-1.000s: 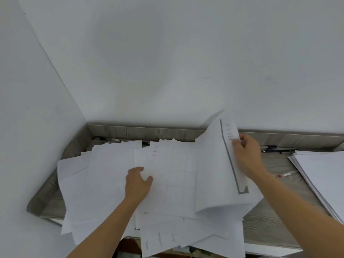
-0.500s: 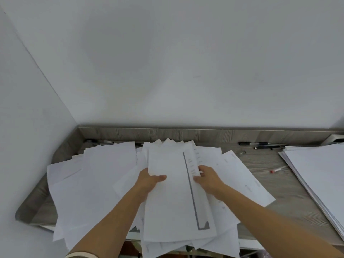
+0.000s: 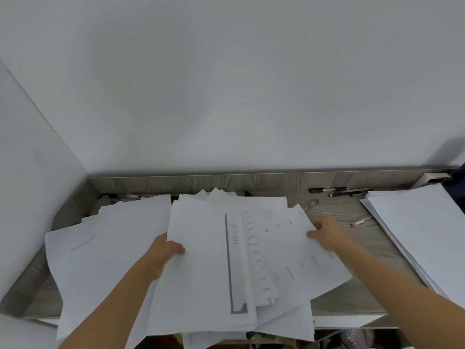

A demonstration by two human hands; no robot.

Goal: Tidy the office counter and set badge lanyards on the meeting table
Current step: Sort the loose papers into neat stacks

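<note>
Left grip (image 3: 164, 253) and right grip (image 3: 327, 235) tight on opposite edges of paper sheaf (image 3: 214, 260) between them.

— What do we see?
— Loose white paper sheets (image 3: 120, 248) sprawl overlapping across the left of the grey wood-grain surface (image 3: 352, 298), some overhanging its near edge.
— And on top?
— A white sheet with a grey printed bar (image 3: 201, 260), face up, pinched by our left hand (image 3: 163, 250); our right hand (image 3: 327, 233) pinches the sheets fanned out beside it.
</note>
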